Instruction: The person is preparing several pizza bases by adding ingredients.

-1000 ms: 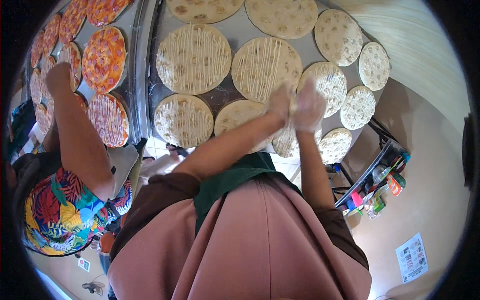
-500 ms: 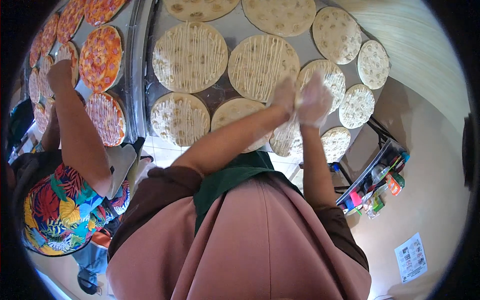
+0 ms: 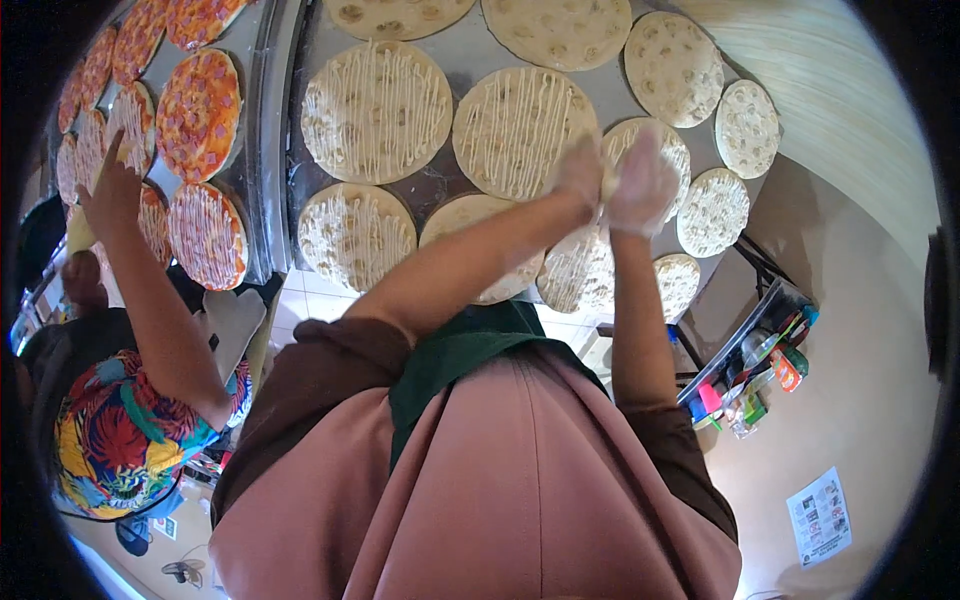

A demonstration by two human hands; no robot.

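Note:
My left hand (image 3: pixel 580 175) and my right hand (image 3: pixel 643 188), in clear plastic gloves, are close together above a round pizza base (image 3: pixel 672 150) on the right of the metal table. Both are closed around a piping bag (image 3: pixel 608 182) of pale sauce, mostly hidden by the fingers. Thin white lines cover the base at upper left (image 3: pixel 377 110) and the middle base (image 3: pixel 525 130). White lines also mark the lower left base (image 3: pixel 357 238) and the base under my wrists (image 3: pixel 577 272). My left forearm crosses over a plainer base (image 3: pixel 475 215).
A co-worker's hand (image 3: pixel 115 195) is over red-sauced pizzas (image 3: pixel 200 115) on the table at left. A raised metal edge (image 3: pixel 275 140) runs between the tables. At right, a shelf (image 3: pixel 745 340) with packets and bottles stands by the wall, below a pale board (image 3: pixel 840 90).
My hands have shifted slightly right with the piping bag. The co-worker's raised hand has come down and nearer, with a finger extended.

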